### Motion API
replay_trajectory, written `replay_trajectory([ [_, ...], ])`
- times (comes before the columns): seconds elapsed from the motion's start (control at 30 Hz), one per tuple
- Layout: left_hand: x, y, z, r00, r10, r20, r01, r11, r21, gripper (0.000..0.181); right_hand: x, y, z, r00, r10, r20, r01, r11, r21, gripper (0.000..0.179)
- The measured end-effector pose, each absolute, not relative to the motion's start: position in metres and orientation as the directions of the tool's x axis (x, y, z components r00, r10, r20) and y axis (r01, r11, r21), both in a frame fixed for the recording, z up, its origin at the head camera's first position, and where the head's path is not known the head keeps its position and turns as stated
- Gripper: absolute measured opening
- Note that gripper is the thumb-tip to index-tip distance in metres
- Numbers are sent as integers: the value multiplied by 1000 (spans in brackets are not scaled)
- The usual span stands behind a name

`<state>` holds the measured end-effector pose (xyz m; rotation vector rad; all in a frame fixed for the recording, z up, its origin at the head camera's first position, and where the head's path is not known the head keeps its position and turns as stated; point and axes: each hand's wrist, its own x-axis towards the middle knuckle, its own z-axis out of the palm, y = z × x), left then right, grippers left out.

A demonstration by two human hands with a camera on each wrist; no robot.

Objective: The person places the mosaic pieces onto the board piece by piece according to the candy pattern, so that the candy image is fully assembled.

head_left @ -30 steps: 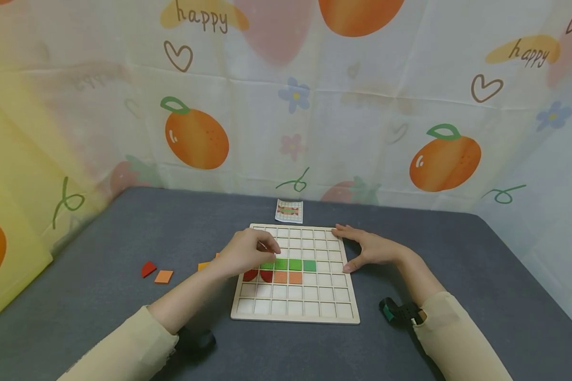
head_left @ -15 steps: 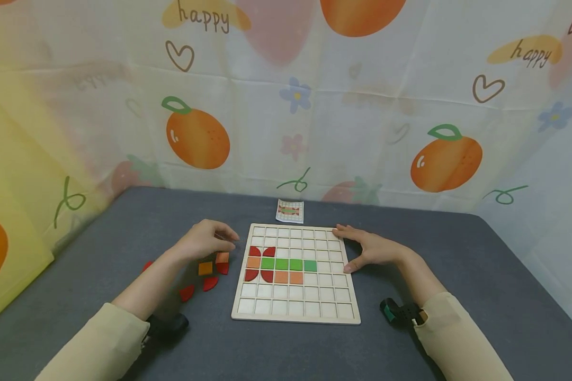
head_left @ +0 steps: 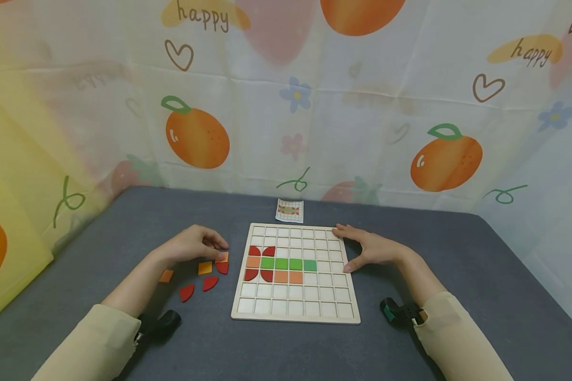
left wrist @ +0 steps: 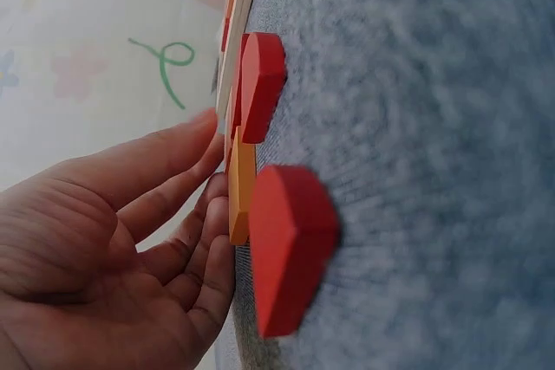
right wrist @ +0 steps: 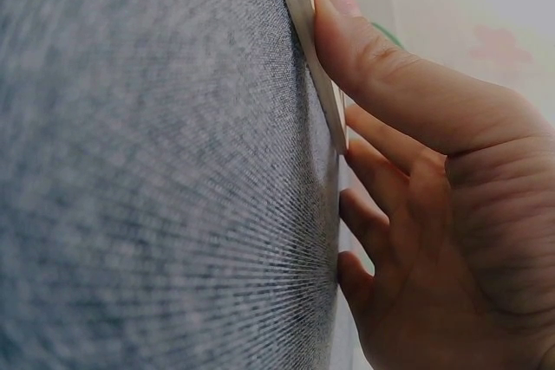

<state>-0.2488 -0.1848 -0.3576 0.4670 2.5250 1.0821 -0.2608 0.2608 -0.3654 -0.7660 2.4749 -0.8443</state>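
Mid-left of frame, left hand is at an orange square, can't tell if pinching; sloppy grab could bump the red piece. Right hand, fingers spread, touches board.

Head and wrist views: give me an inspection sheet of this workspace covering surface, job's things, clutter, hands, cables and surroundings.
Surface: dark gray tabletop, bare in front of the board.
Job's things, board: lies flat; holds four red pieces, three orange squares, four green squares.
Job's things, loose: left of the board, three loose red pieces, a yellow square, two loose orange squares visible; more may be hidden.
Card: behind the board, shows a coloured grid pattern.
Clutter: nothing seen.
Left hand: fingertips at a loose orange square; grip unclear.
Right hand: at the board's right edge, thumb touching it.
Cables: nothing seen.
Surroundings: fruit-printed curtain.
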Motion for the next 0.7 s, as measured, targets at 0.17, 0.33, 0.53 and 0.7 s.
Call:
replay_trajectory([
  [0.17,-251,-186,-360,-878,440,-188,176,663,728,34,-261,261,-365,-762,-615,-203,-362,665,-654,102],
  [0.33,-251,-186,-362,-879,442,-179,181,658,731,28,-261,261,-365,-763,-614,-199,-367,666,-650,102],
  [0.53,-250,-185,-362,-886,431,-175,177,659,731,25,-260,261,-364,-763,-614,-203,-363,666,-651,103],
  [0.7,-249,-184,-362,-889,428,-163,179,652,737,23,-260,261,-364,-762,-615,-204,-369,670,-644,103],
])
